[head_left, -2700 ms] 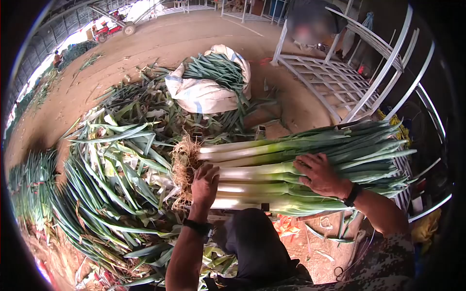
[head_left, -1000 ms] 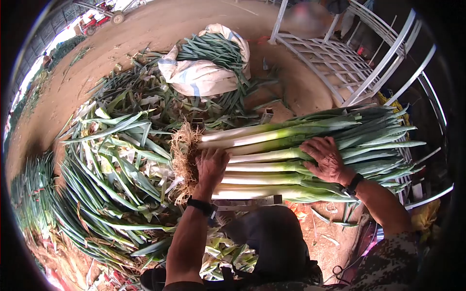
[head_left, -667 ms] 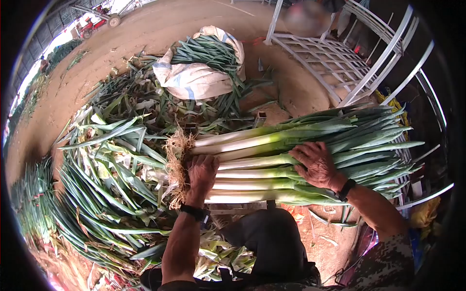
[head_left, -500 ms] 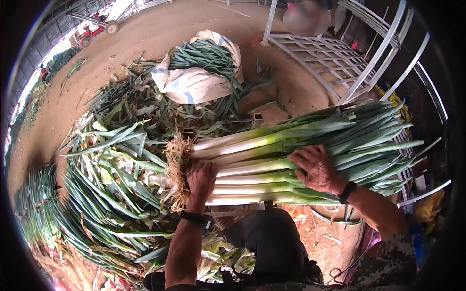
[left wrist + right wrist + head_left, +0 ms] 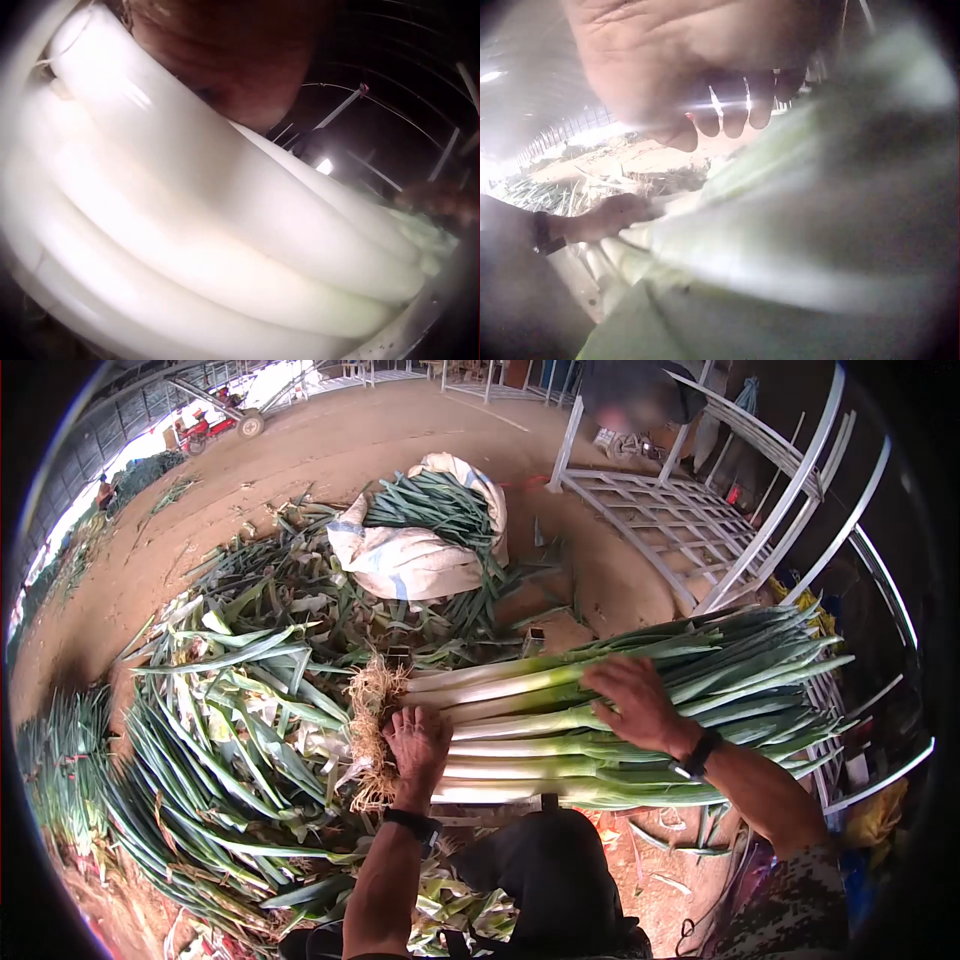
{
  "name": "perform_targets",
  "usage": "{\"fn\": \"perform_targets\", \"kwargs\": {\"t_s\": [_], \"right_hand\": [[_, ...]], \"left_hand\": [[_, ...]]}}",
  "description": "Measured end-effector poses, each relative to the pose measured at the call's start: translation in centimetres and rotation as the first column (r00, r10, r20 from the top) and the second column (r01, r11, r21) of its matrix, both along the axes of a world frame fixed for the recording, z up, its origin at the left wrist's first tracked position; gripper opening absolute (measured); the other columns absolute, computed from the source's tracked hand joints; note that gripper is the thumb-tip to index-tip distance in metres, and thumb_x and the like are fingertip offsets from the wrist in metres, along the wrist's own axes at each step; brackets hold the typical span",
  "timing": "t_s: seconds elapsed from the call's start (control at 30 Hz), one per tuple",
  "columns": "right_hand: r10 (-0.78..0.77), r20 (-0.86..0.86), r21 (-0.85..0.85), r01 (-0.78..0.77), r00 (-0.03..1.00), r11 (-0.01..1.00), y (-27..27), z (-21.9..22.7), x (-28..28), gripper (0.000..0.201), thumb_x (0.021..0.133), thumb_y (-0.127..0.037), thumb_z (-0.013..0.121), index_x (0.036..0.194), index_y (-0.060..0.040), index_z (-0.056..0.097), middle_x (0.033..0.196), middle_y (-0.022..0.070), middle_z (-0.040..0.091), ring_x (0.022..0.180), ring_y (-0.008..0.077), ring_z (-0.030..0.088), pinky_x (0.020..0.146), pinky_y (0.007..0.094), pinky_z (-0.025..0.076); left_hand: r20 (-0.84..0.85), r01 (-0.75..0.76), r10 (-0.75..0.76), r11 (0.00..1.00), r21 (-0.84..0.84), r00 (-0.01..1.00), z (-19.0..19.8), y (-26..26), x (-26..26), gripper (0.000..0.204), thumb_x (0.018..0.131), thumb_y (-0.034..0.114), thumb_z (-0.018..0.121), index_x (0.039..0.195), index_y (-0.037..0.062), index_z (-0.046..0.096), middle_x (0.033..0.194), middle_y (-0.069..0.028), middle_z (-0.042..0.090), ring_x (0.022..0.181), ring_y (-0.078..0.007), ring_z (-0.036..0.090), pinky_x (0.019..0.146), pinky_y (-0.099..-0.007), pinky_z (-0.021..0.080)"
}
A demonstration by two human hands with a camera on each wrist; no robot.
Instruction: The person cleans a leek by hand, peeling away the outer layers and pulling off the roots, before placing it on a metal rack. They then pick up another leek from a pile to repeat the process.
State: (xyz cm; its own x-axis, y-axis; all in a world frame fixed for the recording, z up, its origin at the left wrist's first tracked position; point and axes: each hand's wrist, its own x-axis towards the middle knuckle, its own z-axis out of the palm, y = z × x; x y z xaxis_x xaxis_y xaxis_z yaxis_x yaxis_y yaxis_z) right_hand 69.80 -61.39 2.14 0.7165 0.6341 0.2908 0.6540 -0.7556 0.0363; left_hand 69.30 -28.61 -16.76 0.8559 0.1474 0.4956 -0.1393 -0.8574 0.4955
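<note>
A row of long green onions (image 5: 530,712) lies across a metal stand, white stalks to the left and green leaves to the right. Their tangled roots (image 5: 372,735) hang together at the left end. On the white stalks just beside the roots rests my left hand (image 5: 418,745), its fingers laid over them. The left wrist view shows the thick white stalks (image 5: 225,217) close up under that hand. My right hand (image 5: 635,702) is over the stalks where white turns green, fingers spread. In the right wrist view the right palm (image 5: 690,52) hangs above blurred leaves.
A white sack (image 5: 410,565) filled with green leaves stands beyond the onions. Heaped trimmings (image 5: 250,670) and more onions (image 5: 190,790) cover the ground at left. A pale metal frame (image 5: 680,525) stands back right. A person's knee (image 5: 545,870) is below the stand.
The right hand has lifted from the onions, its fingers spreading a little. The left hand stays by the roots, with its fingers lying flatter. The head view has tilted up, showing more of the background.
</note>
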Motion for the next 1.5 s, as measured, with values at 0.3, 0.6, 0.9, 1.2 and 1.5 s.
{"fn": "perform_targets", "kwargs": {"t_s": [0.3, 0.6, 0.9, 1.2, 1.5], "right_hand": [[-0.101, -0.168, -0.289, 0.049, 0.981, 0.956, -1.2, -2.7, 5.8, 0.043, 0.083, -0.028, 0.069, 0.123, -0.0159, 0.063, 0.101, 0.0093, 0.065, 0.101, 0.0295, 0.060, 0.090, 0.0471, 0.040], [-0.162, -0.431, -0.366, -0.009, 0.888, 0.930, -0.4, -0.5, 3.9, 0.044, 0.092, -0.041, 0.059, 0.127, -0.0155, 0.061, 0.109, 0.0131, 0.066, 0.110, 0.0331, 0.059, 0.094, 0.0482, 0.041], [-0.172, -0.315, -0.395, 0.036, 0.933, 0.918, 1.6, -3.1, 0.7, 0.089, 0.091, -0.069, 0.047, 0.144, 0.0022, 0.043, 0.140, 0.0205, 0.051, 0.135, 0.0345, 0.043, 0.113, 0.0583, 0.026], [-0.199, -0.330, -0.409, 0.050, 0.923, 0.911, 2.2, -3.7, 0.7, 0.092, 0.090, -0.071, 0.048, 0.146, 0.0008, 0.040, 0.147, 0.0192, 0.044, 0.141, 0.0342, 0.038, 0.115, 0.0606, 0.024], [-0.247, -0.387, -0.427, 0.064, 0.888, 0.902, 2.6, -3.4, 1.6, 0.101, 0.085, -0.078, 0.048, 0.149, -0.0003, 0.036, 0.154, 0.0200, 0.037, 0.145, 0.0341, 0.032, 0.117, 0.0608, 0.020]], "left_hand": [[0.000, 0.066, -0.066, 0.998, -0.002, 0.998, 0.4, 0.4, 0.1, 0.063, 0.087, 0.037, 0.070, 0.139, 0.0098, 0.047, 0.143, -0.0109, 0.048, 0.135, -0.0326, 0.041, 0.114, -0.0531, 0.024], [-0.062, 0.183, -0.185, 0.983, -0.031, 0.981, 0.6, 0.1, -0.4, 0.034, 0.097, 0.030, 0.061, 0.124, 0.0109, 0.063, 0.125, -0.0093, 0.062, 0.125, -0.0308, 0.052, 0.107, -0.0521, 0.035], [-0.110, 0.080, -0.085, 0.996, -0.045, 0.990, 0.8, -0.6, -0.6, 0.018, 0.095, 0.026, 0.063, 0.108, 0.0159, 0.070, 0.114, -0.0048, 0.067, 0.111, -0.0301, 0.057, 0.098, -0.0477, 0.041], [-0.105, 0.114, -0.120, 0.992, -0.053, 0.987, 0.3, -0.5, -1.5, 0.021, 0.096, 0.025, 0.061, 0.112, 0.0145, 0.068, 0.117, -0.0059, 0.067, 0.115, -0.0304, 0.057, 0.104, -0.0473, 0.037], [-0.075, 0.189, -0.194, 0.979, -0.071, 0.978, 0.4, 0.3, -1.1, 0.040, 0.099, 0.028, 0.055, 0.133, 0.0073, 0.056, 0.137, -0.0116, 0.057, 0.133, -0.0319, 0.045, 0.111, -0.0508, 0.032]]}}
